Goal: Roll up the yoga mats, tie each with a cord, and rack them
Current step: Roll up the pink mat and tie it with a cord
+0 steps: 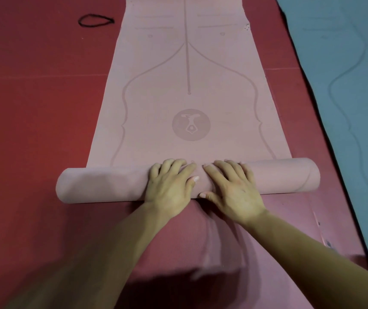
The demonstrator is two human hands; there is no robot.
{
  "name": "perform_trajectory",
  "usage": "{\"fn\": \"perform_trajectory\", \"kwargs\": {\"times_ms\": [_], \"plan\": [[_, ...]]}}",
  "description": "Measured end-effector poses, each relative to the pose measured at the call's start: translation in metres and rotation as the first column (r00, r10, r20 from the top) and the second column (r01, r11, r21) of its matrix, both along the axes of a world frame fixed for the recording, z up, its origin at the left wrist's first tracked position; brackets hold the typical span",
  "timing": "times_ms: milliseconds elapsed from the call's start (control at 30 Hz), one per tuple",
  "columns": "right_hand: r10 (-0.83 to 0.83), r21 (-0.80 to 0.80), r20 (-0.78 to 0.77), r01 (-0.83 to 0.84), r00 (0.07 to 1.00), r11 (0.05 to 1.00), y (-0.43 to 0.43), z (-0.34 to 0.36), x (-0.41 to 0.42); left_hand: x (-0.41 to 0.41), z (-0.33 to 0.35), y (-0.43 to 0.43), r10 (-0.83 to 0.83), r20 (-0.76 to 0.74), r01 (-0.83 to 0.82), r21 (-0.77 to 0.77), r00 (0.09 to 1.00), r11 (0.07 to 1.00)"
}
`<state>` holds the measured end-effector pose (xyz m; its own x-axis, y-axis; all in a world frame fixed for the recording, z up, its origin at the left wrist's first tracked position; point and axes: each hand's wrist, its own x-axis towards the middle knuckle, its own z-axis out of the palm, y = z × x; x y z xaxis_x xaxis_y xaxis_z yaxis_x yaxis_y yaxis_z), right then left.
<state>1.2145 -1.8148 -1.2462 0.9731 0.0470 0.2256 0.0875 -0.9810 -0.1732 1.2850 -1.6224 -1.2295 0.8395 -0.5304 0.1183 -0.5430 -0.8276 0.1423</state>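
Red floor (33,112), part-rolled pink mat (187,70)

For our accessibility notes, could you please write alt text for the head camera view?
A left hand and right hand press on the rolled end of a pink yoga mat on red flooring. A black cord loop lies upper left; a blue mat lies right.

The red floor (33,108) carries a pink yoga mat (189,63), partly rolled at its near end. A teal mat (346,63) lies near it on the right, and a black cord loop (95,20) on the left.
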Motion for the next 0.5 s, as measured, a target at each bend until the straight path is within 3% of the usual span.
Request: {"fn": "perform_trajectory", "kwargs": {"times_ms": [167, 300, 500], "plan": [[-0.014, -0.013, -0.017, 0.014, 1.0, 1.0, 0.0, 0.004, 0.013, -0.007, -0.006, 0.006, -0.018, 0.087, 0.023, -0.049, 0.996, 0.999], [-0.048, -0.011, -0.047, 0.047, 0.998, 0.999, 0.003, 0.006, 0.021, 0.008, -0.006, 0.001, -0.008, 0.052, 0.009, -0.017, 0.999, 1.0], [0.012, -0.002, 0.044, -0.012, 0.999, 1.0, -0.004, -0.004, 0.013, 0.03, 0.001, -0.005, -0.034, -0.009, 0.034, 0.041, 0.999, 0.999]]}}
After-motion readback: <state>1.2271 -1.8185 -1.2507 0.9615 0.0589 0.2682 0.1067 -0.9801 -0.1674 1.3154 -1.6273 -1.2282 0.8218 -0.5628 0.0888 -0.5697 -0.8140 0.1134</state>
